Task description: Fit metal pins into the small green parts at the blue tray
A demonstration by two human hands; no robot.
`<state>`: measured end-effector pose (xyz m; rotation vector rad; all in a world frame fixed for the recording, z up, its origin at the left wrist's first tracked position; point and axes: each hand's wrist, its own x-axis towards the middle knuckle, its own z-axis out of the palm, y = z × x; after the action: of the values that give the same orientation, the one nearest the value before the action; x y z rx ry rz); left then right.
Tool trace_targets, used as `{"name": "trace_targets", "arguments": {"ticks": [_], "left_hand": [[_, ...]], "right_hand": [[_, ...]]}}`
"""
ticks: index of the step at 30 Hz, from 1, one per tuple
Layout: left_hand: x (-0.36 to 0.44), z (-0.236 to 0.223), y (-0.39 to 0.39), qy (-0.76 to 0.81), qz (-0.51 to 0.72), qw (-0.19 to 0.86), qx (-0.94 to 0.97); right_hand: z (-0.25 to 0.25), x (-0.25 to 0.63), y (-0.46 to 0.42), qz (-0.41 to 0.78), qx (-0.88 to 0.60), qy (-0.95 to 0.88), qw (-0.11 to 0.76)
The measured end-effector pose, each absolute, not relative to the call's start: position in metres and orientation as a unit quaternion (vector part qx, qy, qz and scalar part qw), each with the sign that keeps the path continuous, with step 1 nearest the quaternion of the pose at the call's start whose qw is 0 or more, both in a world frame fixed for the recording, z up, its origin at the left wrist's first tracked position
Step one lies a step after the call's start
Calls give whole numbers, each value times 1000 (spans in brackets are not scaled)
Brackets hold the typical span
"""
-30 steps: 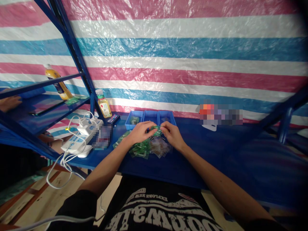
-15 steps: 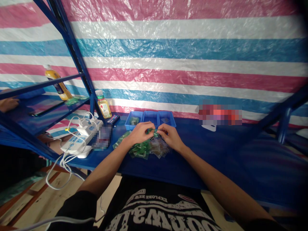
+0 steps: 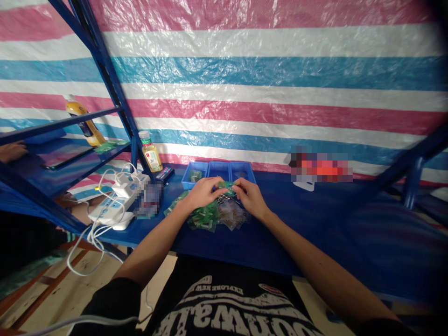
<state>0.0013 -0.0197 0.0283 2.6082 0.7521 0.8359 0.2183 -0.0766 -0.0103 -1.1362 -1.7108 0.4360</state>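
Small green-tinted plastic packet [image 3: 229,186] lies between the fingertips of both hands, just above a heap of similar packets. The left hand [image 3: 205,193] has its grip closed on the packet's left side, thumb below and forefinger above; the right hand [image 3: 251,197] pinches its right side. Under the grip, thin dark and metallic pieces [image 3: 224,199] lie among crinkled green packets [image 3: 205,217] on the left and clear packets with brownish contents [image 3: 231,214] on the right. Directly beyond the grip, a blue plastic tray with three square compartments [image 3: 188,185] leaves little room for the knuckles; packets lie in its leftmost compartment. The near edge of the smooth blue tabletop [image 3: 297,219] runs between the heap and the person's body. Room to move is widest right of the grip, as far as a slanted blue metal post [image 3: 385,169]. Well left of the grip are a hard white power strip [image 3: 115,203] with looped cables and a clear bottle of yellow liquid [image 3: 152,157]. Beyond the tabletop hangs a shiny, wrinkled striped plastic sheet [image 3: 245,70].
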Motion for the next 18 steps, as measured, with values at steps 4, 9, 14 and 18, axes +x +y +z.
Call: {"name": "trace_targets", "arguments": {"ticks": [4,9,14,18], "left_hand": [[1,27,-16,271,302,180,896],[0,27,-17,276,313,201,886],[0,29,-21,263,322,214,884],[2,27,-21,285,346,212,868]], "right_hand": [[-12,215,-77,241,-449,-700,501],[-12,212,-77,264,-429,-686,524],[-9,211,-79,275,-423,-672,542],[-10,213,-79,243,-438,-686,528]]}}
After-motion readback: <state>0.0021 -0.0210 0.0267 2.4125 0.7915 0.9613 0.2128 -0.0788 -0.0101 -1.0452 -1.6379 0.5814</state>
